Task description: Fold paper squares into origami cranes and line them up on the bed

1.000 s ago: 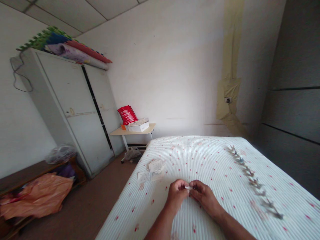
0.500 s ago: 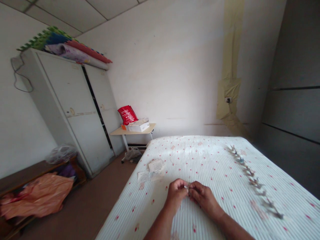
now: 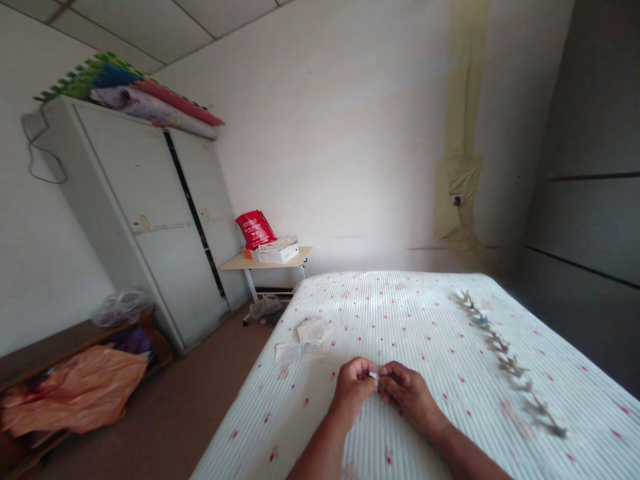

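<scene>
My left hand (image 3: 356, 381) and my right hand (image 3: 401, 385) meet fingertip to fingertip above the striped, red-dotted bedcover (image 3: 310, 433). Both are closed in a pinch around a small pale piece (image 3: 375, 377), which looks like paper; the fingers hide most of it. Beyond my left hand lie some printed paper pieces (image 3: 314, 331), partly overlapping. On the right side of the bed a long row of small folded-looking pieces (image 3: 510, 363) runs from back to front, too blurred to make out singly.
A small table (image 3: 235, 263) with a red bag (image 3: 255, 230) and a white box (image 3: 279, 253) stands past the bed's far left corner. At left are a grey cabinet (image 3: 145, 200) and a bench with an orange plastic bag (image 3: 85, 390).
The pale piece between my fingertips shows slightly more now. My hands have hardly moved.
</scene>
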The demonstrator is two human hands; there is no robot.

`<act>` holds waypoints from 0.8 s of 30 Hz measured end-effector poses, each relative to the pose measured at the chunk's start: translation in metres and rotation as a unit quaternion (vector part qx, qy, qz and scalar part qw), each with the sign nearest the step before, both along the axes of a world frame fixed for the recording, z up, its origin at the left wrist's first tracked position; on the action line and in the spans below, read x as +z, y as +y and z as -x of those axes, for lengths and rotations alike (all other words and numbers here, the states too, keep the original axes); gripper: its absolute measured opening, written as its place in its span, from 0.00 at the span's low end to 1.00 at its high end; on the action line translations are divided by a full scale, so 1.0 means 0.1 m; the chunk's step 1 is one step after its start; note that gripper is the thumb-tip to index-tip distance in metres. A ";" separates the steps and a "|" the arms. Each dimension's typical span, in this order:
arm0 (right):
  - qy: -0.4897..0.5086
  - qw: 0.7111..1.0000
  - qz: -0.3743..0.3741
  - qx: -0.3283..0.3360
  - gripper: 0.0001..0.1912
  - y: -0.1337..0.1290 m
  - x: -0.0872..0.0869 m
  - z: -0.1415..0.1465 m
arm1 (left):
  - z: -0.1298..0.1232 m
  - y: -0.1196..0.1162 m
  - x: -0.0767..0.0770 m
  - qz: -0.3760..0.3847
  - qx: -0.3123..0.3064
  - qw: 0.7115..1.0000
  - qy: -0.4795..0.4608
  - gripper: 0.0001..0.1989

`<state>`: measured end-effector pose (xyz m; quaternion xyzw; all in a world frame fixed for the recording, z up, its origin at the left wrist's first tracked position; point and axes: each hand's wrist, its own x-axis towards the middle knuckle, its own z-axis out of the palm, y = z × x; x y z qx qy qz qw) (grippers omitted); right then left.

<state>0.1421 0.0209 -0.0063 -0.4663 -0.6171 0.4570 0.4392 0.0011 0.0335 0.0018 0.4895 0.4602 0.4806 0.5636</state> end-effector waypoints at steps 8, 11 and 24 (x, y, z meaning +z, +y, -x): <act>-0.173 0.973 -0.132 -0.070 0.11 0.02 -0.02 0.00 | -0.02 -0.05 0.07 -0.044 0.015 0.998 0.046 0.05; -0.173 0.966 -0.174 -0.083 0.09 0.03 -0.04 0.00 | -0.03 -0.05 0.08 -0.051 0.020 0.997 0.055 0.03; -0.353 0.867 -0.337 -0.103 0.11 0.04 -0.12 0.04 | -0.03 0.04 -0.12 -0.096 0.014 0.989 0.113 0.08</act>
